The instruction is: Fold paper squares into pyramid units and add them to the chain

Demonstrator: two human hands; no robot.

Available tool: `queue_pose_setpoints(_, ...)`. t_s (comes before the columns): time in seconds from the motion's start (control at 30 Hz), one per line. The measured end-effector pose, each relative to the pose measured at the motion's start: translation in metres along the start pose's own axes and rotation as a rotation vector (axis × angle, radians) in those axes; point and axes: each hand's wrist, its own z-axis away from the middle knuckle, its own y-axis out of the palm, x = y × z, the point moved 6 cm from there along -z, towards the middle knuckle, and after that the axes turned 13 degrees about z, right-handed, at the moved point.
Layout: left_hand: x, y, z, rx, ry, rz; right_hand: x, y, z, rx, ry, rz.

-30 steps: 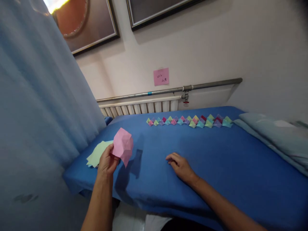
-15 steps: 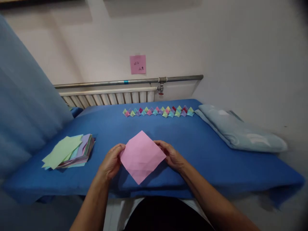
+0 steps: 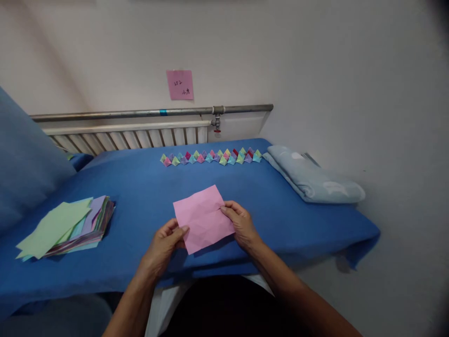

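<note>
A square sheet of pink paper (image 3: 203, 220) with faint creases is held up between my two hands, over the near part of the blue-covered table. My left hand (image 3: 166, 243) pinches its left edge, thumb on top and fingers behind. On the opposite side, my right hand (image 3: 242, 224) grips the right edge with the thumb lying on the paper. The fingers under the sheet are partly hidden. Beyond the paper lies a row of small folded paper pieces (image 3: 210, 158) in several colours.
A stack of coloured paper (image 3: 65, 227) lies at the left, light green on top. The folded light-blue blanket (image 3: 312, 178) is at the right end of the blue cloth (image 3: 140, 187). Behind stand a radiator (image 3: 147, 137) and a pipe (image 3: 122, 114); a pink note (image 3: 180, 85) hangs on the wall.
The pink paper has turned from a diamond position to edges nearly level. My hands have shifted their hold, with both thumbs now on its face. The view has swung to the right.
</note>
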Motion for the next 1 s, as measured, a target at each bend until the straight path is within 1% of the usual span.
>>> queue_pose_setpoints(0.07,-0.001,-0.001,0.001,-0.031,0.040,0.010,-0.002,0.000,0.002,0.030,0.013,0.003)
queue_pose_setpoints(0.17,-0.004,0.000,0.001,-0.030,0.079,0.033,-0.005,0.004,0.006,0.119,0.057,-0.014)
queue_pose_setpoints(0.27,-0.006,-0.001,0.001,-0.019,0.085,0.021,-0.008,0.009,0.011,0.209,0.102,-0.011)
queue_pose_setpoints(0.37,-0.004,-0.003,0.001,-0.019,0.077,0.014,-0.012,0.013,0.013,0.261,0.119,-0.015)
queue_pose_setpoints(0.5,-0.003,-0.005,0.000,-0.022,0.057,0.020,-0.017,0.013,0.013,0.263,0.129,-0.058)
queue_pose_setpoints(0.6,-0.005,-0.007,0.001,-0.041,0.060,-0.017,-0.020,0.012,0.013,0.267,0.151,-0.089)
queue_pose_setpoints(0.7,-0.008,-0.009,0.002,-0.076,0.056,-0.071,-0.022,0.011,0.015,0.289,0.189,-0.069)
queue_pose_setpoints(0.8,-0.009,-0.011,0.003,-0.095,0.020,-0.089,-0.023,0.008,0.018,0.306,0.238,-0.039)
queue_pose_setpoints(0.9,-0.011,-0.011,0.005,-0.077,0.015,-0.077,-0.020,0.007,0.020,0.328,0.244,-0.071)
queue_pose_setpoints(1.0,-0.013,-0.013,0.007,-0.022,0.016,-0.131,-0.013,0.005,0.019,0.329,0.198,-0.121)
